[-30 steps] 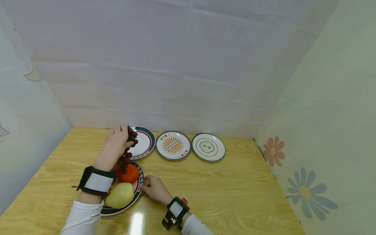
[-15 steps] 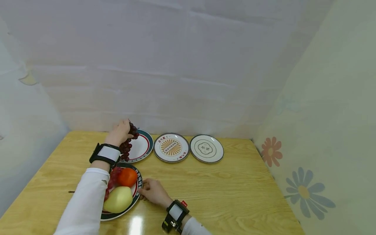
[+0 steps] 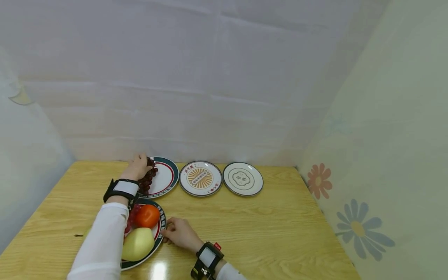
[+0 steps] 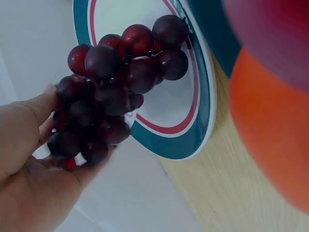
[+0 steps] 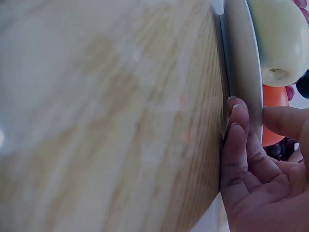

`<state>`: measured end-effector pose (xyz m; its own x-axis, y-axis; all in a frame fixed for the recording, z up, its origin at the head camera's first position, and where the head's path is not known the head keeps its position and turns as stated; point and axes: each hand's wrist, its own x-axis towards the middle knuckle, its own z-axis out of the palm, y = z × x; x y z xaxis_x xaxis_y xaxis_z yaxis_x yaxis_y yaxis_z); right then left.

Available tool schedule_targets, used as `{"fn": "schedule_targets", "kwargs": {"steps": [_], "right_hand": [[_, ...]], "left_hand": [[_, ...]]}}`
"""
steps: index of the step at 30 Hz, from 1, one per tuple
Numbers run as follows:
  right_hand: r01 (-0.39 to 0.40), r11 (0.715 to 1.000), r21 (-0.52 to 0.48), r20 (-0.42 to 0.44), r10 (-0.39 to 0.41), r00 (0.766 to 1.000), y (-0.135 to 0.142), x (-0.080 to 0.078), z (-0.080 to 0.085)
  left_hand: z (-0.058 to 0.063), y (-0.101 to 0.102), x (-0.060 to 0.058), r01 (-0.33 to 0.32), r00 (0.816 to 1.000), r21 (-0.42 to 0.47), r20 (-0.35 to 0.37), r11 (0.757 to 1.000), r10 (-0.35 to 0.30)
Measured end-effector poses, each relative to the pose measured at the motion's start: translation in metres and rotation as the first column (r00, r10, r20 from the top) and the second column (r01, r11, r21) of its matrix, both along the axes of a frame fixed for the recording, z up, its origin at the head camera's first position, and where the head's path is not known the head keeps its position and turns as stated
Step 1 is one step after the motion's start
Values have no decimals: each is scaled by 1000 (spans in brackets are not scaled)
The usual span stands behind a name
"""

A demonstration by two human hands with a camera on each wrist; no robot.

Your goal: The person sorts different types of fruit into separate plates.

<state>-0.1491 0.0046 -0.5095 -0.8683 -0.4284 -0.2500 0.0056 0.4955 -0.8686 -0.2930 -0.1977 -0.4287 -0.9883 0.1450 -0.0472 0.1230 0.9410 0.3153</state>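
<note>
My left hand (image 3: 137, 168) grips a bunch of dark red grapes (image 4: 111, 92) over the left back plate (image 3: 168, 182), which has a green and red rim. In the left wrist view the fingers and thumb hold one end of the bunch while the other end lies across the plate. My right hand (image 3: 182, 234) pinches the rim of the fruit plate (image 5: 244, 53), thumb on top and fingers beneath. On that plate are a pale yellow fruit (image 3: 139, 244), an orange round fruit (image 3: 147, 216) and some pinkish-red grapes (image 3: 130, 223), partly hidden by the left arm.
Two more plates stand in the back row: one with an orange sunburst (image 3: 200, 178), one with a plain outlined emblem (image 3: 243, 179). Left of my sleeve, a stem and a bit of yellow fruit (image 3: 86, 233) show. Cloth walls border the wooden table (image 3: 245, 233).
The left hand has carried the dark grapes away from above the fruit plate, forward over the left back plate, and lowered them. The right hand stays at the fruit plate's rim.
</note>
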Motion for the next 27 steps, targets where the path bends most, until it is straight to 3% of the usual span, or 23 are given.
{"fn": "schedule_targets", "kwargs": {"steps": [4, 9, 15, 21, 24, 27], "right_hand": [[6, 1000, 9, 6, -6, 1000, -2, 0, -1], [-2, 1000, 4, -4, 2, 1000, -2, 0, 0], [-7, 1000, 0, -16, 7, 1000, -3, 1, 3], [6, 1000, 18, -20, -6, 1000, -4, 1, 2], [6, 999, 32, -36, -4, 999, -4, 0, 1], [3, 1000, 18, -47, -2, 999, -2, -1, 0]], "left_hand": [[6, -2, 4, 17, 998, -32, 59, 999, -15], [21, -2, 12, 27, 989, -17, 144, 999, -24], [45, -3, 28, 17, 990, 19, 139, 1000, -20], [66, -7, 65, 56, 991, -25, 127, 998, -52], [72, -6, 89, 35, 984, -58, 174, 998, -25], [70, -4, 110, -12, 979, -74, 204, 997, 27]]}}
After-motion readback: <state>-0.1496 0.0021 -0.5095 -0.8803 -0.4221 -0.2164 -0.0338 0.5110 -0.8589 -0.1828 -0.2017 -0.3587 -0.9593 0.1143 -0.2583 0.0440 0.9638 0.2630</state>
